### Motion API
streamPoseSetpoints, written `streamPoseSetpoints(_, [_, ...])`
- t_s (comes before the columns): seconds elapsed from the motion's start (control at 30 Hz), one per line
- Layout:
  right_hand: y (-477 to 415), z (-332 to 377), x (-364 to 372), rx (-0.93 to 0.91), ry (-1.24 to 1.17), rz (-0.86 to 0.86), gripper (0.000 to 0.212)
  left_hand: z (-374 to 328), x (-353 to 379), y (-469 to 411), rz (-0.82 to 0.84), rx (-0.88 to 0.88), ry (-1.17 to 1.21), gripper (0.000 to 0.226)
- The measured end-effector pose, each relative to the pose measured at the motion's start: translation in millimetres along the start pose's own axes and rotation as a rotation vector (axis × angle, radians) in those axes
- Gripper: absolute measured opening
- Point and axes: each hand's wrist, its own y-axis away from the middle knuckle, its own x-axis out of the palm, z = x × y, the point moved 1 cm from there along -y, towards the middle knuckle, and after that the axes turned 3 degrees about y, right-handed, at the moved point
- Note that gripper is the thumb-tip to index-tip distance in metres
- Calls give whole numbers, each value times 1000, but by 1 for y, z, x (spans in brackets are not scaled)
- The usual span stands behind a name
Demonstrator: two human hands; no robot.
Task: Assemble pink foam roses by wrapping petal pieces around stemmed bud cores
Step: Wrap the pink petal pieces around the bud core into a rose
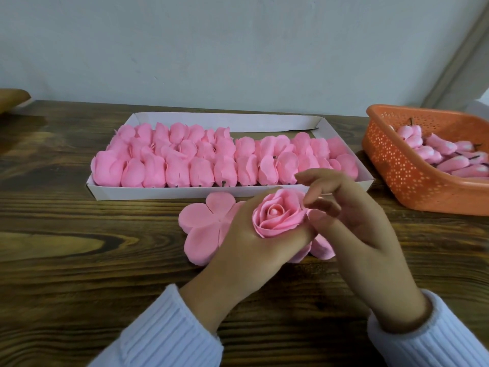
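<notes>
A pink foam rose [277, 217] with a bud at its centre sits upright in my left hand [254, 245], whose fingers curl round its base. My right hand [349, 215] hovers at the rose's right side, fingers loosely bent, fingertips touching the outer petals. Under both hands lies a stack of flat pink petal pieces [203, 229] on the wooden table. The rose's stem is hidden by my left hand.
A white cardboard tray [148, 193] behind the hands holds several rows of finished pink roses [201, 160]. At the right stands an orange perforated basket [397, 165] with several stemmed bud cores [444, 154]. A brown object [13, 99] shows at the far left edge.
</notes>
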Motion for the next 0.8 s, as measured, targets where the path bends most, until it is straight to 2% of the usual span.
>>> streamPoseSetpoints(0.1, [-2, -9, 0, 237, -298, -78, 31, 0, -2, 2, 1, 45, 48, 15])
streamPoseSetpoints(0.2, [0, -11, 2, 467, -415, -80, 21, -1, -2, 1, -58, 89, 113, 16])
streamPoseSetpoints(0.33, [2, -7, 12, 643, -631, 210, 28, -6, -1, 1, -26, 70, 304, 12])
streamPoseSetpoints(0.4, [3, -5, 18, 700, -718, 327, 28, -6, 0, 3, -13, 40, 294, 15])
streamPoseSetpoints(0.47, [5, -6, 23, 734, -754, 363, 31, -3, -1, 4, -45, 12, 219, 8])
streamPoseSetpoints(0.67, [6, -7, 24, 781, -792, 292, 11, -4, -2, 3, -2, 50, 238, 16])
streamPoseSetpoints(0.8, [7, -7, 24, 833, -866, 316, 11, -2, -4, 3, -26, 57, 259, 16])
